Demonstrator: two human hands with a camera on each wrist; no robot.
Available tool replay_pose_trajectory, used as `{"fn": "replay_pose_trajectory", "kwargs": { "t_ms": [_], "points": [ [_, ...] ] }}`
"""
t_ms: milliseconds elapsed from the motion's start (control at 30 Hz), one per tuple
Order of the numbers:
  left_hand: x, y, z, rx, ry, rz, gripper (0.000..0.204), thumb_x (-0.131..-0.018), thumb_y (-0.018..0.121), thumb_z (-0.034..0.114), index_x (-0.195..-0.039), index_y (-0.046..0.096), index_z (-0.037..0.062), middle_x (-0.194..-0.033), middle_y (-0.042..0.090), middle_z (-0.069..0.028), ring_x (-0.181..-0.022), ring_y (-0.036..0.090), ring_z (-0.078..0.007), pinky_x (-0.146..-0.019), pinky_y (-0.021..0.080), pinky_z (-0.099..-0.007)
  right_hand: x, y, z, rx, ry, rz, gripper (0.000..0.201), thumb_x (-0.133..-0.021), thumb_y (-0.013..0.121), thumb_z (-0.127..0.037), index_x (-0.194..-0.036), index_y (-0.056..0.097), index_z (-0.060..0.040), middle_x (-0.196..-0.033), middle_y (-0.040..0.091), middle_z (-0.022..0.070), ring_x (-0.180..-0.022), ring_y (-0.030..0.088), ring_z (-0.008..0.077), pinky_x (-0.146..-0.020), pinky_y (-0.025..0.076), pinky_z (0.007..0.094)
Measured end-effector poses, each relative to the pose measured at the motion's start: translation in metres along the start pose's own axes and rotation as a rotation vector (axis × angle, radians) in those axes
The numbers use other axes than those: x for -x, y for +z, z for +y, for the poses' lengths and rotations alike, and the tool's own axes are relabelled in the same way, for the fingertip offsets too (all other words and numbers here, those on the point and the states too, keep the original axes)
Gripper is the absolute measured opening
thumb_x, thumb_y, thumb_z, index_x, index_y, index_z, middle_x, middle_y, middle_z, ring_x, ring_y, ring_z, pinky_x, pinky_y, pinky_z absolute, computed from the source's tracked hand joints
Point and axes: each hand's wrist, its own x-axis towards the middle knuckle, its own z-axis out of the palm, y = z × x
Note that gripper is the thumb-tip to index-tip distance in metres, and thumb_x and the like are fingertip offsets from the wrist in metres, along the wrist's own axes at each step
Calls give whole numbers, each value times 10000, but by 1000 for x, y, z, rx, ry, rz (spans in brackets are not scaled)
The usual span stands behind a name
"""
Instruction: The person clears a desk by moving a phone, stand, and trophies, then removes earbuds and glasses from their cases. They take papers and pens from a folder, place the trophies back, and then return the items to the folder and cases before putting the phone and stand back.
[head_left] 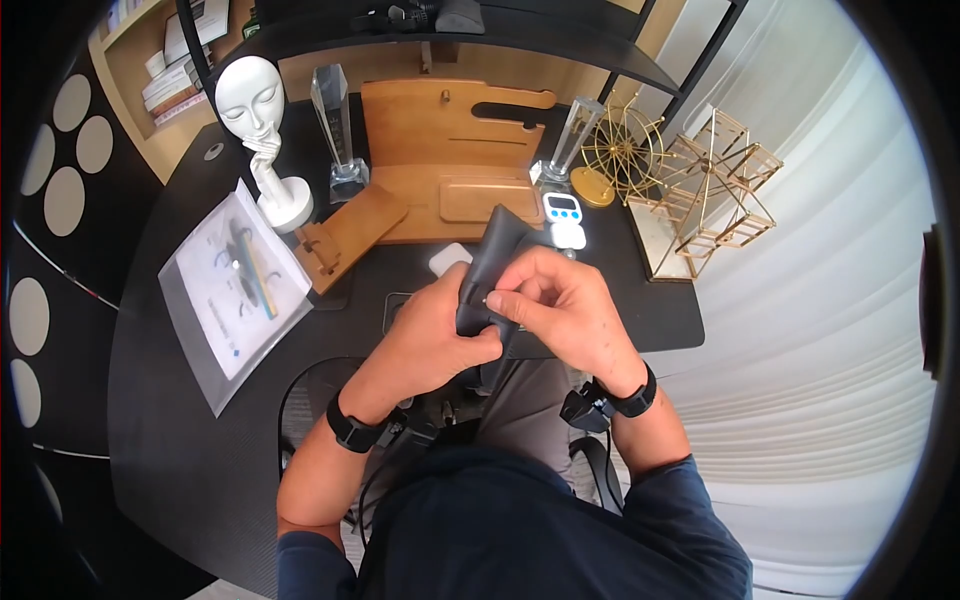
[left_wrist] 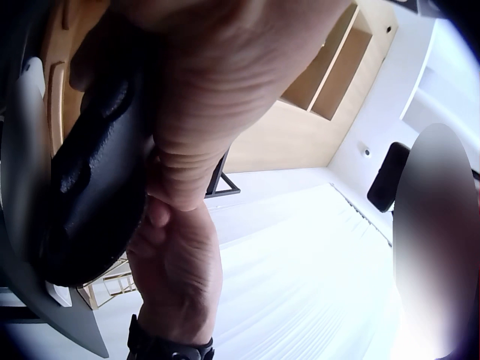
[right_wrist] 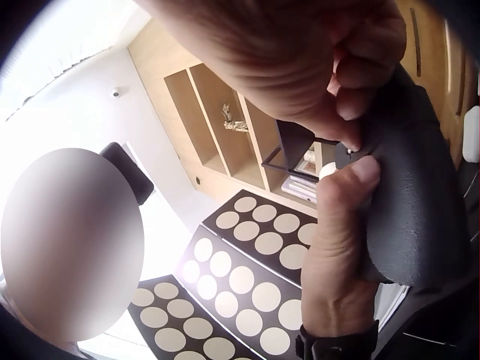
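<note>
A dark grey, leathery soft case (head_left: 490,262) is held up in front of the person's body. The left hand (head_left: 428,325) grips its lower part, thumb along the near side. At its edge, the right hand (head_left: 568,305) pinches with thumb and index finger at a small shiny bit (head_left: 486,299). The right wrist view shows the case (right_wrist: 420,202) from its rounded end, with the left thumb (right_wrist: 366,171) pressed close to the pinching fingertips. In the left wrist view the case (left_wrist: 97,187) shows raised bumps along its side. What the case contains is hidden.
On the black desk (head_left: 190,420) stand a wooden organizer (head_left: 450,190), a white face sculpture (head_left: 250,100), crystal trophies, and gold wheel ornaments (head_left: 625,150). A plastic sleeve with a printed sheet (head_left: 235,290) lies left, a white timer (head_left: 563,208) beyond the right hand.
</note>
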Motion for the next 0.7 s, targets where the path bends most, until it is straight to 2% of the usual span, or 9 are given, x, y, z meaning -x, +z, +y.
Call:
{"fn": "replay_pose_trajectory", "kwargs": {
  "t_ms": [100, 200, 300, 367, 400, 500, 567, 600, 700],
  "points": [
    [1, 4, -4, -26, 81, 36, 300, -916, 702, 167, -1145, 605, 0, -900, 655, -108, -829, 619, -169, -774, 519, -338, 0, 1, -3, 13, -18, 23, 137, -945, 808, -88, -1003, 689, -53, -611, 557, -55, -572, 465, 27, -555, 381, 249],
    [1, 0, -6, 101, -3, 26, 362, -1016, 536, 149, -1331, 609, -14, -1035, 669, -49, -902, 592, -106, -800, 508, -290, 3, 2, -8, 50, -52, 64, 160, -941, 809, -84, -1029, 680, -49, -607, 558, -53, -573, 472, 28, -552, 385, 249],
    [-2, 2, -13, 72, 50, 56, 410, -1066, 416, 192, -1358, 608, -23, -1041, 672, -60, -898, 599, -107, -776, 498, -280, 3, 5, -5, 38, -92, 119, 209, -931, 819, -91, -1077, 677, -41, -648, 585, -35, -576, 481, 33, -550, 393, 249],
    [-6, 3, -7, 236, -3, 118, 337, -1093, 411, 200, -1212, 625, -31, -991, 670, -81, -863, 615, -131, -774, 515, -307, 6, 8, 1, 25, -151, 205, 265, -923, 828, -102, -1130, 679, -32, -727, 631, -11, -569, 493, 44, -550, 406, 251],
    [-7, 4, -3, 319, -31, 149, 331, -1106, 409, 204, -1139, 634, -35, -966, 669, -92, -845, 624, -143, -774, 523, -321, 7, 7, 0, 61, -149, 241, 315, -921, 837, -121, -1177, 677, -32, -816, 653, 13, -599, 526, 58, -560, 431, 253],
    [-9, 5, 4, 381, -87, 339, 406, -1122, 358, 232, -1124, 648, -52, -1022, 709, -110, -872, 675, -167, -803, 560, -327, 12, 7, -6, 145, -188, 301, 460, -913, 863, -178, -1306, 668, -40, -1081, 686, 81, -708, 618, 107, -597, 504, 261],
    [-15, 2, 6, 579, -89, 294, 453, -1136, 334, 294, -1164, 639, -40, -1096, 727, -141, -942, 734, -196, -861, 600, -329, 14, 7, -11, 172, -269, 278, 544, -905, 879, -217, -1375, 655, -56, -1252, 666, 124, -809, 675, 146, -636, 552, 270],
    [-17, 3, 18, 652, -105, 294, 453, -1137, 339, 322, -1188, 621, -28, -1110, 720, -145, -944, 737, -194, -865, 609, -325, 16, 5, -14, 227, -300, 236, 629, -886, 895, -255, -1439, 643, -94, -1426, 611, 201, -983, 722, 237, -743, 618, 329],
    [-19, 5, 32, 720, -112, 277, 460, -1140, 339, 395, -1219, 597, 23, -1111, 714, -121, -911, 733, -166, -819, 606, -295, 19, 8, -20, 539, -513, 251, 670, -871, 903, -262, -1466, 634, -113, -1513, 552, 265, -1069, 738, 327, -843, 632, 406]
  ]
}}
